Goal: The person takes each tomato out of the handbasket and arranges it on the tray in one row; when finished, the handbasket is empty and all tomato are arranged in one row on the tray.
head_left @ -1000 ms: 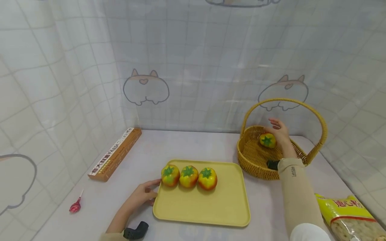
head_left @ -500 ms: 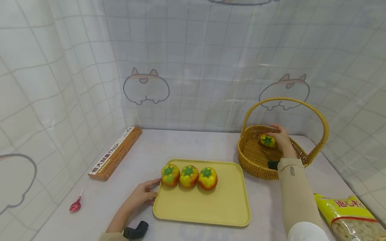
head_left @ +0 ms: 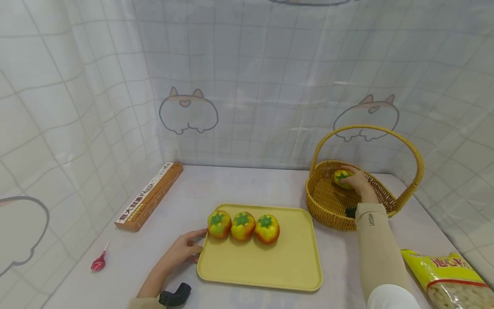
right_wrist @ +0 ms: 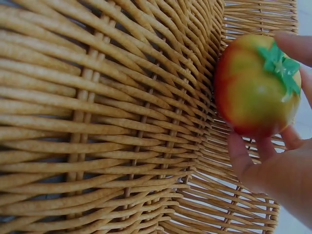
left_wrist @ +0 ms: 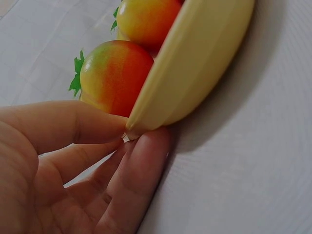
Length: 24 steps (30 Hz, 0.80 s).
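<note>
In the head view my right hand reaches into a wicker basket and grips a yellow-and-red toy tomato. The right wrist view has this tomato, its green star-shaped leaves up by my thumb, with curled fingers around its other side, against the woven wall. My left hand pinches the left rim of a yellow tray; the left wrist view has fingertips on both sides of that rim. Three more toy tomatoes sit in a row along the tray's upper left.
An arched handle rises over the basket. A pasta box lies at the back left, a wrapped lollipop in front of it. At the front right is a yellow-topped bag of pasta. White grid-patterned curtains surround the table.
My right hand has come down onto the tomato in the basket, and its fingers have closed around it. The left hand and the tray have stayed in place.
</note>
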{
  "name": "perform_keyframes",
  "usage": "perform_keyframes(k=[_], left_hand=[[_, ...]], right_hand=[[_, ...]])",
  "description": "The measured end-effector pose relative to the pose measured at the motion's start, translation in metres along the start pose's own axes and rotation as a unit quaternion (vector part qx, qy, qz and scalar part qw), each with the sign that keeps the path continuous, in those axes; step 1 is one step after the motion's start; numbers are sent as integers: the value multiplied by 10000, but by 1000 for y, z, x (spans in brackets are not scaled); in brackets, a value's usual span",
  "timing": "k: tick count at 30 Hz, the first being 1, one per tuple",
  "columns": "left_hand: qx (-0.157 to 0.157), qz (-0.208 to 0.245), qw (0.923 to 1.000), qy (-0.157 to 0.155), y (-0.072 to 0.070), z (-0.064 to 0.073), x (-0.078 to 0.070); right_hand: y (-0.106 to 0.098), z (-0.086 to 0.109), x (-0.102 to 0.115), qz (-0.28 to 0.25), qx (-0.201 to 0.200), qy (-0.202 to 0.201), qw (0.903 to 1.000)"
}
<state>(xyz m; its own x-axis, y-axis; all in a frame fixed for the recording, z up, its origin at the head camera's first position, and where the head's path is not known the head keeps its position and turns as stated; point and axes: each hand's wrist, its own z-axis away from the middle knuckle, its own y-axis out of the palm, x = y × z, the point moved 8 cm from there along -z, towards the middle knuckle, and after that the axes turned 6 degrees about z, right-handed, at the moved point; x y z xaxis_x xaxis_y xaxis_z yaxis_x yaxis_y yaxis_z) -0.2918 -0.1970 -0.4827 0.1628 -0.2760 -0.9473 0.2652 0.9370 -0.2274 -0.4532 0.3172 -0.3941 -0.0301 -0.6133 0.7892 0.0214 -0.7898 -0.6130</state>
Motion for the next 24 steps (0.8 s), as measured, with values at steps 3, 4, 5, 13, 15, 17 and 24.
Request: perform_keyframes(k=[3, 4, 5, 13, 15, 17, 24], left_hand=[[43, 9, 10000, 38, -1, -1, 0], [50, 5, 10000, 47, -1, -1, 0], [51, 0, 10000, 54, -1, -1, 0], [-54, -29, 10000, -20, 0, 2, 1], [-79, -50, 9999, -36, 0, 1, 1], [-73, -37, 10000, -51, 0, 1, 1], [38, 33, 10000, 68, -1, 0, 0]], right_hand=[[2, -1, -3, 215, 138, 152, 9996], [2, -1, -4, 241, 158, 188, 9994], [3, -1, -5, 307, 182, 218, 9991], [8, 3, -11, 97, 590, 381, 9975], [9, 5, -10, 2, 631, 394, 9972], [9, 6, -7, -9, 614, 380, 9974], [8, 5, 4, -246, 530, 293, 9979]])
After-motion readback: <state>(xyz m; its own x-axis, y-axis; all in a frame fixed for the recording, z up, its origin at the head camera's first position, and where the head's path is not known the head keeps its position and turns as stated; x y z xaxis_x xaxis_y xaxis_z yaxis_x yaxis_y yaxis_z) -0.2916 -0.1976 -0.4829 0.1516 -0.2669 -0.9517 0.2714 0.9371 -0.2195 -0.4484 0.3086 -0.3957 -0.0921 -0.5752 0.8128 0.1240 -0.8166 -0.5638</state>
